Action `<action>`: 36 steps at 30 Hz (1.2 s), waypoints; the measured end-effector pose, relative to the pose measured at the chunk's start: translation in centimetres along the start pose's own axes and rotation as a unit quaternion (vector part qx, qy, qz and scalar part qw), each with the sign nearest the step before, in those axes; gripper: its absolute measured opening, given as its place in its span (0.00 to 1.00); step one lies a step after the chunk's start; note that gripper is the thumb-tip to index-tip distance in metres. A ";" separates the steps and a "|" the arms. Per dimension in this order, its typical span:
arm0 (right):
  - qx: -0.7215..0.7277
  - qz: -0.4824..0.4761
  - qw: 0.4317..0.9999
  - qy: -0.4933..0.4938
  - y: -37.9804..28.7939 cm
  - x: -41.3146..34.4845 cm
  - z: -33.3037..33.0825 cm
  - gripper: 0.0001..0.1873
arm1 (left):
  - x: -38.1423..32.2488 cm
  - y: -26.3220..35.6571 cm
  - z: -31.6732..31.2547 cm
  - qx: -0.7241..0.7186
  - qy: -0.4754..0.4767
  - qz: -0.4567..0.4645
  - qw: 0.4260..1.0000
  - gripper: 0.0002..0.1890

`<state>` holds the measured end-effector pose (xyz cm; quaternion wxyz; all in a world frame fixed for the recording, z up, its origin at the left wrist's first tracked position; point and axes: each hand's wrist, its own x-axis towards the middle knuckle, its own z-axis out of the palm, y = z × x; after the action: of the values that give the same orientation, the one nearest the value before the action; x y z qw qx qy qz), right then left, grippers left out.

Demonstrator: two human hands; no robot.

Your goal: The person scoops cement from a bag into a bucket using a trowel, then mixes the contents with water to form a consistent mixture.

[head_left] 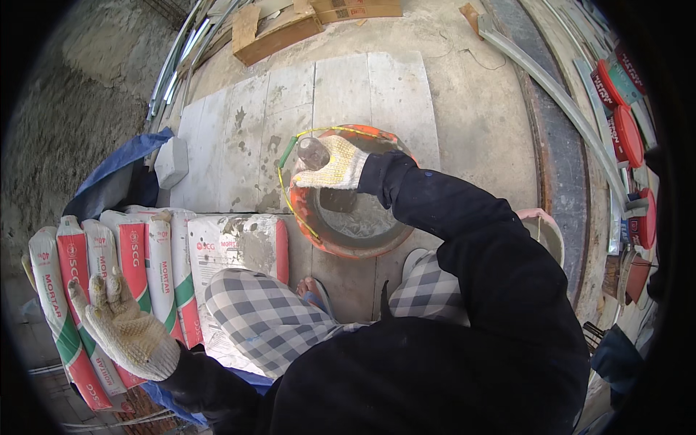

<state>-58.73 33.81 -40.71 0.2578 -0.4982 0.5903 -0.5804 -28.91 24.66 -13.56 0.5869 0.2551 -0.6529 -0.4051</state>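
Note:
My right hand (pixel 334 163), in a knit work glove with yellow dots, is closed around a round, brownish see-through thing (pixel 314 154), perhaps the end of a plastic bottle. It is over the left rim of an orange bucket (pixel 356 253) coated with grey mortar. A yellow cord handle (pixel 281 185) with a green sleeve (pixel 287 151) hangs at the bucket's side. Inside are grey, wet-looking contents (pixel 361 220) and a darker brownish piece (pixel 337 199), partly hidden by my hand. My left hand (pixel 122 326), gloved too, is held palm up with fingers apart, above mortar bags (pixel 130 244).
A mortar bag (pixel 239 239) lies flat beside my leg. A pale block (pixel 172 163) and blue tarp (pixel 117 168) are at left. Boards (pixel 337 81) cover the floor; a cardboard box (pixel 277 35) stands beyond. At right are a pale bucket (pixel 544 234), metal channel (pixel 560 98) and paint tubs (pixel 628 136).

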 end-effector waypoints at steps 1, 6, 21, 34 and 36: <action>-0.059 0.005 0.998 0.006 0.3 -0.4 0.4 0.26 | 0.3 0.7 0.7 -0.030 0.015 0.004 0.999 0.29; -0.144 0.079 0.985 0.043 0.5 -1.6 1.5 0.24 | 0.2 -0.1 4.4 -0.149 0.000 -0.032 0.988 0.29; 0.010 0.197 0.946 0.258 -6.2 -4.3 0.2 0.08 | 6.7 -17.3 5.2 -0.399 0.121 -0.203 0.886 0.21; 0.117 0.118 0.844 0.511 4.9 2.1 3.1 0.06 | 8.2 -23.7 4.5 -0.438 0.182 -0.370 0.799 0.30; 0.243 0.087 0.847 0.465 5.0 2.1 2.9 0.05 | 8.4 -23.7 4.3 -0.446 0.169 -0.374 0.796 0.31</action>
<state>-58.40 29.85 -45.41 0.1152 -0.0387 0.5221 -0.8442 -37.94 6.04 -28.46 0.5394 0.2539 -0.1448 -0.7897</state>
